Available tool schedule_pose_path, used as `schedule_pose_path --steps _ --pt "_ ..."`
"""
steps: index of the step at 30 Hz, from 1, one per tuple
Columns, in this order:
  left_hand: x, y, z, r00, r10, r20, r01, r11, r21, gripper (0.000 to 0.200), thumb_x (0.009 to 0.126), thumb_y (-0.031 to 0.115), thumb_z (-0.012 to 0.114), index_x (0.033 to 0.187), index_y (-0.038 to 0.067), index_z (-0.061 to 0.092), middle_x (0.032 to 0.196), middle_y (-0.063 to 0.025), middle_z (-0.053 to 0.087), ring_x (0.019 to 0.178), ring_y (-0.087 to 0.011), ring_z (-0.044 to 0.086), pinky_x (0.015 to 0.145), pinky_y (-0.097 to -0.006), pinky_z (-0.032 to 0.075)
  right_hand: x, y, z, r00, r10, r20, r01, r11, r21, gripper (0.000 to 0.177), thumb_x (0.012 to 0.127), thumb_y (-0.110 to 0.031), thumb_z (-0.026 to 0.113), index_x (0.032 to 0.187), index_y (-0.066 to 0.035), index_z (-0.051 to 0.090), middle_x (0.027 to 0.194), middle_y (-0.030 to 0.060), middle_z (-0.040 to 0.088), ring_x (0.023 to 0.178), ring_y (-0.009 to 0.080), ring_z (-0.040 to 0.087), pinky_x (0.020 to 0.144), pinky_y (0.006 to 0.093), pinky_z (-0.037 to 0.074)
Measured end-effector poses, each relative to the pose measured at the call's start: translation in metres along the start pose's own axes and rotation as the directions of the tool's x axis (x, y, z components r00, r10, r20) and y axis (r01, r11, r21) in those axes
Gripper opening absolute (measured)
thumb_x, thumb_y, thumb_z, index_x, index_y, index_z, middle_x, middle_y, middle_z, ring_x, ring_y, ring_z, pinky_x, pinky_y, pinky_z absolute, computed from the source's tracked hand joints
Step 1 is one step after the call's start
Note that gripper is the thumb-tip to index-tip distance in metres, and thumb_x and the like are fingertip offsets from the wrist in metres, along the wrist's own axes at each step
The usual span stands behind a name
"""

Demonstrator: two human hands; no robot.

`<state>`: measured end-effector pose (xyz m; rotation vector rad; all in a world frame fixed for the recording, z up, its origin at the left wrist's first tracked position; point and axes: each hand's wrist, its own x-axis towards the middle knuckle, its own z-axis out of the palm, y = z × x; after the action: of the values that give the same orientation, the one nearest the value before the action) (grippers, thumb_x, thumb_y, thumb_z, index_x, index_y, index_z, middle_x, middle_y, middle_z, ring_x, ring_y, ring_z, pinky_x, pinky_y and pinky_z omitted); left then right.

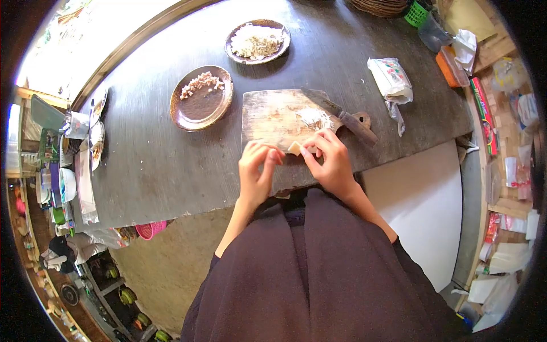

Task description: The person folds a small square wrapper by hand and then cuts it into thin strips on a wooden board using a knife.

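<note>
My right hand (331, 165) pinches a small pale, flat-sided piece (294, 148) at the near edge of the wooden cutting board (268, 114). Just left of it, my left hand (257, 171) is closed, its fingertips curled in towards the thumb; anything between them is hidden. Thin white shreds (315, 118) lie in a small heap on the board, beyond my right hand. A knife with a wooden handle (358, 129) and a dark blade rests across the board's right side.
A brown plate (199, 117) holds small pinkish-brown pieces. Behind it, another plate (286, 48) carries a pile of pale shreds. To the right lies a white plastic packet (392, 80). Bowls and dishes line the table's left end; an orange container (450, 67) stands far right.
</note>
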<state>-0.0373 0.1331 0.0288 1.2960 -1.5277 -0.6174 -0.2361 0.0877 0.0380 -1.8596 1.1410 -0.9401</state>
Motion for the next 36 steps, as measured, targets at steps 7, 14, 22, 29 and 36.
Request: schedule_pose_path --steps 7,14,22,29,36 --pt "-0.002 -0.018 -0.007 0.996 0.015 -0.084 0.000 0.984 0.180 0.010 0.086 0.008 0.077 0.083 0.004 0.069 0.085 -0.0090 0.070 0.088 -0.0292 0.063 0.084 -0.0386 0.048 0.019 0.020 0.030 1.000 0.013 0.027 -0.004 0.952 -0.305 0.013 0.090 -0.018 0.072 0.095 -0.005 0.073 0.093 0.0141 0.066 0.078 0.0340 0.067 0.073 0.0429 0.053" --pt "-0.009 -0.034 0.015 0.989 0.141 -0.039 -0.118 0.924 0.364 0.012 0.080 0.007 0.080 0.089 0.008 0.072 0.096 -0.0062 0.073 0.095 -0.0284 0.065 0.091 -0.0398 0.048 0.027 0.036 0.036 0.999 -0.023 0.041 0.038 0.911 -0.410 0.015 0.087 -0.016 0.073 0.099 -0.007 0.070 0.104 0.0161 0.064 0.087 0.0352 0.066 0.077 0.0434 0.054" --pt "-0.005 -0.038 0.036 0.982 0.114 -0.153 -0.028 0.880 0.474 0.022 0.079 0.020 0.083 0.098 0.013 0.074 0.105 -0.0021 0.070 0.110 -0.0304 0.058 0.099 -0.0458 0.042 0.028 0.058 -0.051 0.986 -0.118 -0.121 0.008 0.749 -0.662 0.046 0.084 -0.015 0.076 0.128 -0.012 0.063 0.115 0.0115 0.056 0.108 0.0302 0.058 0.094 0.0443 0.046" --pt "-0.004 -0.036 0.052 0.984 0.097 -0.152 0.005 0.827 0.563 0.023 0.081 0.022 0.082 0.101 0.016 0.074 0.108 -0.0012 0.071 0.111 -0.0290 0.059 0.102 -0.0455 0.040 0.024 0.073 -0.063 0.996 -0.062 -0.068 0.002 0.751 -0.660 0.046 0.089 -0.013 0.072 0.133 -0.012 0.060 0.108 0.0104 0.061 0.105 0.0307 0.061 0.092 0.0438 0.049" --pt "-0.013 -0.034 0.051 0.978 0.108 -0.181 0.022 0.802 0.597 0.015 0.081 0.020 0.082 0.094 0.015 0.075 0.107 0.0011 0.071 0.109 -0.0280 0.060 0.101 -0.0444 0.040 0.008 0.047 -0.062 0.997 -0.048 -0.065 0.022 0.934 -0.357 0.045 0.097 -0.007 0.058 0.142 -0.007 0.055 0.119 0.0196 0.063 0.111 0.0391 0.062 0.097 0.0469 0.050"
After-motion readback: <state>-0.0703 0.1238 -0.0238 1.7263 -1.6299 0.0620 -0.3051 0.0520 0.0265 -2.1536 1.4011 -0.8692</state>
